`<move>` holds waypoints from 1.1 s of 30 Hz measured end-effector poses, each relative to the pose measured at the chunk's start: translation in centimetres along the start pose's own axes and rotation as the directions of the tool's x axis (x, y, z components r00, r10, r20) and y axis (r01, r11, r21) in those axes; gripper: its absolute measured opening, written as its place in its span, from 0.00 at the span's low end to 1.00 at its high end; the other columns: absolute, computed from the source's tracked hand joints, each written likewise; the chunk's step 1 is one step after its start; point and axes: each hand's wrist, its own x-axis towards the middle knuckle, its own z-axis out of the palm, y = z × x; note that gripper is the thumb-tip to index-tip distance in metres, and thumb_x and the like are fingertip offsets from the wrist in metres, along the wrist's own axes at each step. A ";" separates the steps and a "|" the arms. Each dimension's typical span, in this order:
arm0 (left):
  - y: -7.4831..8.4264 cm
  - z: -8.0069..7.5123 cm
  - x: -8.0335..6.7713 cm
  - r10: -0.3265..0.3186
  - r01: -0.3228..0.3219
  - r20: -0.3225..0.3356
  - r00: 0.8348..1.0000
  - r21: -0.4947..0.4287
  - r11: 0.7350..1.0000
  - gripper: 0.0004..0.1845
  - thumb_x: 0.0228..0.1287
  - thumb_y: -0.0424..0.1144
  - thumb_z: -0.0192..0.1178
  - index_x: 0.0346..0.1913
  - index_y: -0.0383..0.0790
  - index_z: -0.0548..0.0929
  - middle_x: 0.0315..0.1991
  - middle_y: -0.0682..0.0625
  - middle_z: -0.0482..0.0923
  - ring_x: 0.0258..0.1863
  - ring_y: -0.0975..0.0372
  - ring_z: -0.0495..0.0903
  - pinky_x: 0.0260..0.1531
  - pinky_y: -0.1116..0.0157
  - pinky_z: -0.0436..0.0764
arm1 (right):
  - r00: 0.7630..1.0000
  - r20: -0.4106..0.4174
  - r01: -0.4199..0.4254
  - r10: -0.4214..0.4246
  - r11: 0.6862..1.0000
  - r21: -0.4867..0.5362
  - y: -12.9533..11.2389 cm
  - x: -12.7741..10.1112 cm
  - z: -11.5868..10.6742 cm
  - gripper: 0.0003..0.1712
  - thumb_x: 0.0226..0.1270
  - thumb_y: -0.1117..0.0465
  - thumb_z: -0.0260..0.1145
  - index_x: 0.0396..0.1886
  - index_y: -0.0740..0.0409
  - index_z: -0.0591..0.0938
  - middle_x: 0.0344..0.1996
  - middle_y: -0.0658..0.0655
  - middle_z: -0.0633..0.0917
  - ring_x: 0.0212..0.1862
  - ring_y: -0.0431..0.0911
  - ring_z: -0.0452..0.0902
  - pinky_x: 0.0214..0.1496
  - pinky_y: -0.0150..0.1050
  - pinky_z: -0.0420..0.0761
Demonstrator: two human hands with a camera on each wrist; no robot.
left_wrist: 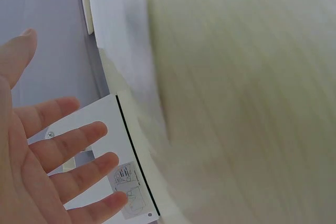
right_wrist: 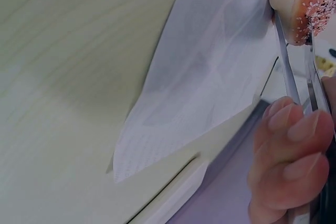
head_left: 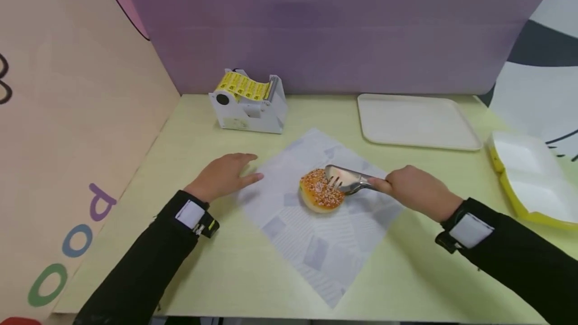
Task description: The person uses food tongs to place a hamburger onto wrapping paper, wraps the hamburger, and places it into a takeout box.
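A sesame bun lies on a sheet of white wrapping paper in the middle of the pale green table. My right hand grips metal tongs whose slotted blades close on the bun's right side. In the right wrist view the tongs reach to the bun over the paper. My left hand rests flat with fingers straight on the table at the paper's left corner; its spread fingers show in the left wrist view.
A white label dispenser with yellow labels stands at the back left. A white tray lies at the back right. An open white and yellow clamshell box sits at the right edge. Panels wall the left and back.
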 end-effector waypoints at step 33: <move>1.9 -0.5 0.7 0.036 -0.035 0.008 0.999 -0.053 0.998 0.34 0.72 0.60 0.49 0.68 0.38 0.70 0.66 0.41 0.70 0.68 0.49 0.66 0.67 0.50 0.63 | 0.907 0.357 -0.363 0.222 0.842 0.398 2.9 0.0 -1.6 0.44 0.70 0.28 0.39 0.31 0.65 0.77 0.20 0.56 0.75 0.18 0.46 0.71 0.23 0.41 0.76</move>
